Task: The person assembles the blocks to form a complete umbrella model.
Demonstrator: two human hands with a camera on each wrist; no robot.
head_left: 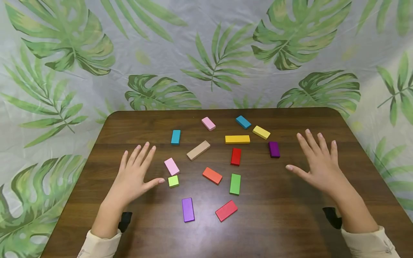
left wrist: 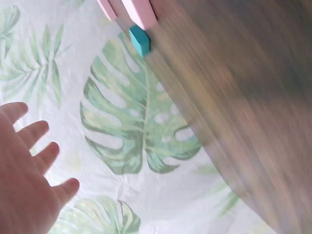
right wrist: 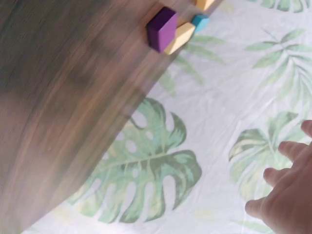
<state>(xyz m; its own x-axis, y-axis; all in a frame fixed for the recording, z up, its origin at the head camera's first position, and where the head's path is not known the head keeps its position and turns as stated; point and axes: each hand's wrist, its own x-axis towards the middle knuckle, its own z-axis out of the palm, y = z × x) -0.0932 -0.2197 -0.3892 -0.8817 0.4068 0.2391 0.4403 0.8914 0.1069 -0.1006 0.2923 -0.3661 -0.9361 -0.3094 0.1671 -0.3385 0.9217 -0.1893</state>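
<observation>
While the left grip [head_left: 131, 180] and right grip [head_left: 323, 172] spread wide, empty, a low left sweep could knock the lime block [head_left: 173, 181].

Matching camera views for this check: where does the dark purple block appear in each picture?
Head: the dark purple block lies right of centre, left of the right hand.
Left wrist: not in it.
Right wrist: near the top, about mid-width, partly covering a pale yellow block.
Shared landmark: the brown table, its edge against leaf-print cloth.
</observation>
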